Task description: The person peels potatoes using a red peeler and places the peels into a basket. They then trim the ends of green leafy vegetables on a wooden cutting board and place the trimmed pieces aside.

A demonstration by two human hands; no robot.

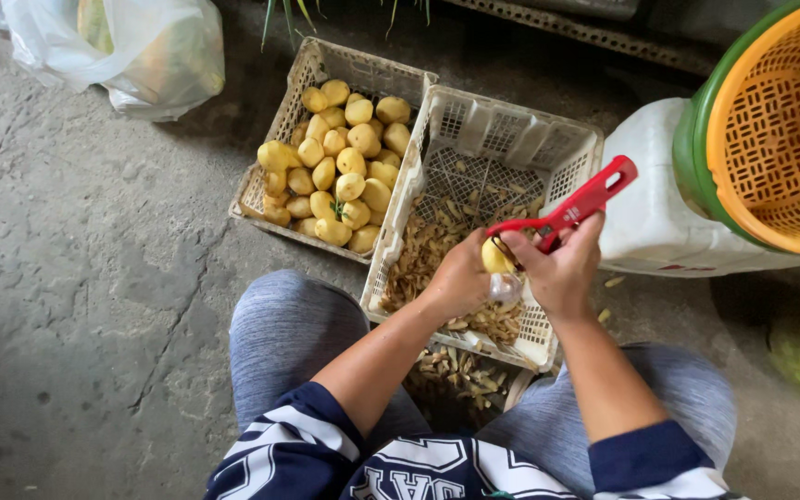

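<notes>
The small yellow potato (494, 256) sits between the two hands, above the near half of a white slatted crate (511, 139) whose floor is strewn with brown peelings (428, 250). In the head view, the left hand (460, 278) curls its fingers closed around the potato from the left, so only the top of it shows. The right hand (562, 268) wraps its fingers tight around a red-handled peeler (571, 208), the blade end lying against the potato and the handle pointing up and to the right. Both forearms reach out over the person's knees, which are in grey trousers, and cover part of the crate's near rim. More peelings (460, 370) lie on the concrete floor (76, 278) just under that rim, between the legs. Touching the crate on its left is a second crate (312, 60), filled with peeled yellow potatoes (340, 167). To the right stands a white plastic container (650, 204), and beside it a green tub with an orange basket (780, 130) nested inside. A white plastic bag (122, 46) rests on the floor at the upper left, well apart from the hands.
</notes>
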